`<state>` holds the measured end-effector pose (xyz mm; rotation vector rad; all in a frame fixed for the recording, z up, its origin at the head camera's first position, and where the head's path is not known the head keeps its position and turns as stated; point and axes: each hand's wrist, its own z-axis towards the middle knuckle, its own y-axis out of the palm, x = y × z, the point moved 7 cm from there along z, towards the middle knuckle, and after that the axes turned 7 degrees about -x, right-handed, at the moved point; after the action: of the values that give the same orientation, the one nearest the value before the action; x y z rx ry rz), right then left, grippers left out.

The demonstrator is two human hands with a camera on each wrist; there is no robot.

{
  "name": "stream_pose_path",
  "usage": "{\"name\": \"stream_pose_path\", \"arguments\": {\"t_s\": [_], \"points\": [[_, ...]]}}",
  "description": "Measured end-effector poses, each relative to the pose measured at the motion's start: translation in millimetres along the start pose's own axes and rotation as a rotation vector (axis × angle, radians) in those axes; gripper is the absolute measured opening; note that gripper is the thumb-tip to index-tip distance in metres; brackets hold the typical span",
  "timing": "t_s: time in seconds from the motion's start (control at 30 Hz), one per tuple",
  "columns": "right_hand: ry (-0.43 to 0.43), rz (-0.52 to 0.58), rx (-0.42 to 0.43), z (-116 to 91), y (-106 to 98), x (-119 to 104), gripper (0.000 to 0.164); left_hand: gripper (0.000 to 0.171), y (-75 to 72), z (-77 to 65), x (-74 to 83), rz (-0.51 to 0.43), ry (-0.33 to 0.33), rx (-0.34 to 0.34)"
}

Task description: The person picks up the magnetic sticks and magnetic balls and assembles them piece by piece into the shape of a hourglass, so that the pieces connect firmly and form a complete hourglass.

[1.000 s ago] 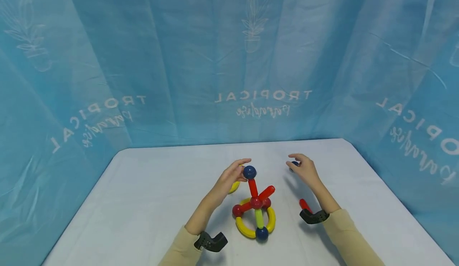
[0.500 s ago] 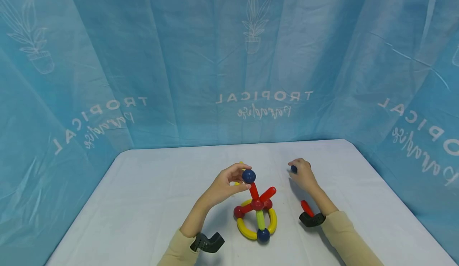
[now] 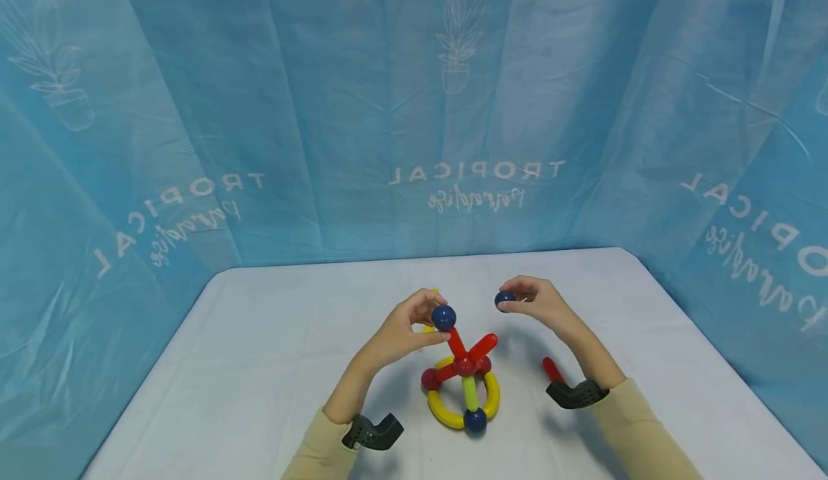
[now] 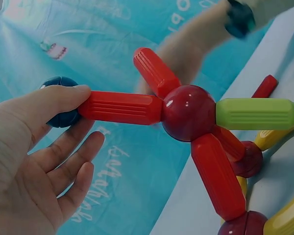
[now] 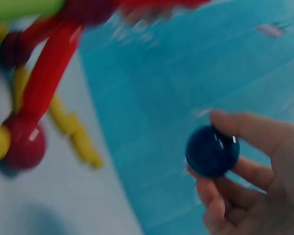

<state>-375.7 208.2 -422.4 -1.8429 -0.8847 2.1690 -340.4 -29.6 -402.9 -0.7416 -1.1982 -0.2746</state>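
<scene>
Curtain behind reads "TROPICAL Paradise", mirrored, three times over in the head view; wrist views only catch fragments. Landmark: dark red hub ball of the rod-and-ball build. Left hand pinches the top blue ball, up and left of the hub ball, thumb lapping onto the upright red rod; remaining visible fingers loosely bent, holding nothing. Right hand has thumb and fingers closed round a loose blue ball, raised off the tabletop, beyond and right of the hub ball, apart from the build. Green rod runs from the hub ball down to its near side; curved yellow rods ring it below. Spare red rod lies right of it. Left wrist view shows grooves on the rods (head view doesn't resolve them). Right wrist view, though blurred, shows yellow pieces that the left hand mostly hides from the head view.
</scene>
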Motion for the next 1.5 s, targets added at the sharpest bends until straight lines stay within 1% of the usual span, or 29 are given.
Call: {"name": "stream_pose_path", "arguments": {"t_s": [0.07,0.13,0.23,0.3,0.37,0.47,0.53,0.67,0.8,0.9,1.07,1.23,1.33,1.5], "points": [[-0.077,0.09,-0.106,-7.1,1.2,-20.8,0.031,0.041,-0.4,-0.2,1.0,-0.003,0.001,-0.001],[-0.177,0.147,-0.225,-15.3,4.4,-41.0,0.028,0.041,-0.8,-0.3,1.6,-0.009,0.003,-0.002],[-0.301,0.179,-0.367,-27.1,9.8,-64.3,0.025,0.04,-1.5,-0.4,2.3,-0.016,0.002,-0.003],[-0.347,0.157,-0.417,-32.7,13.5,-74.0,0.026,0.04,-1.7,-0.6,2.4,-0.018,-0.003,-0.005],[-0.366,0.126,-0.439,-35.2,16.7,-77.9,0.027,0.04,-1.7,-0.8,2.6,-0.021,-0.005,-0.008],[-0.379,0.103,-0.447,-36.1,19.7,-79.6,0.027,0.04,-1.5,-0.2,2.2,-0.02,-0.003,-0.014],[-0.39,0.107,-0.443,-35.4,20.5,-79.4,0.027,0.041,-1.5,0.1,1.6,-0.023,-0.005,-0.018],[-0.396,0.134,-0.39,-33.1,21.8,-78.4,0.028,0.042,-2.3,-0.4,-1.5,-0.038,-0.031,-0.021],[-0.355,0.157,-0.31,-28.2,24.7,-73.3,0.031,0.042,-3.0,-0.6,-5.2,-0.05,-0.059,-0.022],[-0.311,0.177,-0.285,-25.4,27.3,-69.4,0.035,0.042,-3.9,-0.1,-6.4,-0.037,-0.068,-0.025],[-0.289,0.188,-0.294,-24.0,29.5,-67.7,0.042,0.043,-4.8,-0.2,-6.2,-0.014,-0.074,-0.03],[-0.274,0.16,-0.317,-22.3,32.7,-66.2,0.048,0.043,-4.9,0.1,-5.6,-0.013,-0.069,-0.026],[-0.271,0.15,-0.338,-21.1,36.3,-65.0,0.049,0.043,-5.2,0.0,-4.8,-0.01,-0.058,-0.023],[-0.282,0.17,-0.374,-19.9,43.6,-63.0,0.047,0.044,-5.9,-0.7,-5.7,0.004,-0.049,-0.02]]}}
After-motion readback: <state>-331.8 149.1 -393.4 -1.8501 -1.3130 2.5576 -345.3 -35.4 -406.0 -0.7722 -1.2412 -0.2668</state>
